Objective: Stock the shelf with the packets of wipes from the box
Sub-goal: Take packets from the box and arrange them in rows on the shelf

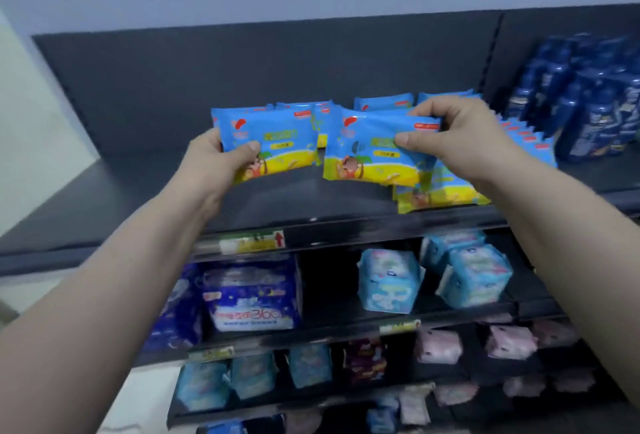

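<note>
Left hand (214,156) pinches the left packet (277,146), right hand (460,135) the right packet (370,160) — bumping the standing row (526,146) at three o'clock could topple it.

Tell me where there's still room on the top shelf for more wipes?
The top shelf is bare from its left end to the left hand. A bare front strip also lies below the left-hand packet and right-hand packet. The right side is crowded: a row of wipes packets beside dark blue packs.
</note>
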A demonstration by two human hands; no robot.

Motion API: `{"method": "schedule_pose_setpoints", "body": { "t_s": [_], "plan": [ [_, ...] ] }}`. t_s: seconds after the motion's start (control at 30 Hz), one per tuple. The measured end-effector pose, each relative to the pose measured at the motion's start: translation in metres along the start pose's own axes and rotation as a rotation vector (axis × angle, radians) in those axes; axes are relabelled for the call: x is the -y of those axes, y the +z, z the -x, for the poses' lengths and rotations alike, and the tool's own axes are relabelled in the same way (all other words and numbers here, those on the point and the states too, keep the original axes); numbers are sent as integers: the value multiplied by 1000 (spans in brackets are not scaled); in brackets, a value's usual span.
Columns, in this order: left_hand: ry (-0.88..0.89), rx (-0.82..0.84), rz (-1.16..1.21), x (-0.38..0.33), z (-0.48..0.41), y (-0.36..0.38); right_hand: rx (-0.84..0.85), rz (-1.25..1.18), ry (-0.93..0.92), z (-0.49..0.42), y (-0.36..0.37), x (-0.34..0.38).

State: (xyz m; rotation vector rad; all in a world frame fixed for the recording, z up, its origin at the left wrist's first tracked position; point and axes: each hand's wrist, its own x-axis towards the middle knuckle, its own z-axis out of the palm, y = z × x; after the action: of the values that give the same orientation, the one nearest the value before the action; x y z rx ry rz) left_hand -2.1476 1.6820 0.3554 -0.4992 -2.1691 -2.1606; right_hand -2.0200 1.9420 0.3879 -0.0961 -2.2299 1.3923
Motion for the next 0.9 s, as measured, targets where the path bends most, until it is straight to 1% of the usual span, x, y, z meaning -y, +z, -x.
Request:
{"method": "schedule_pose_setpoints", "body": {
  "t_s": [0.1,0.23,0.37,0.53,0.6,0.63,0.7,0.77,0.9],
  "plan": [
    [-26,-28,-46,10,-37,-37,-3,54,-3,-37,42,8],
    [-68,-36,-96,24,-81,-66,1,99,60,-83,84,-1],
    [-135,-40,-138,43,-117,-80,32,170,178,-126,112,-25],
    [-264,37,-162,64,-152,-82,61,198,274,-168,132,-56],
    [-251,43,-211,71,-160,-78,59,273,242,-180,137,-66],
    [-221,47,-258,73,-163,-76,47,374,208,-186,139,-69],
    [-148,77,-371,78,-169,-73,12,673,120,-193,145,-75],
    [-105,78,-471,82,-173,-71,-1,863,42,-194,151,-75],
    [-41,-45,-638,88,-176,-69,-10,981,-45,-189,159,-78]
  ]
}}
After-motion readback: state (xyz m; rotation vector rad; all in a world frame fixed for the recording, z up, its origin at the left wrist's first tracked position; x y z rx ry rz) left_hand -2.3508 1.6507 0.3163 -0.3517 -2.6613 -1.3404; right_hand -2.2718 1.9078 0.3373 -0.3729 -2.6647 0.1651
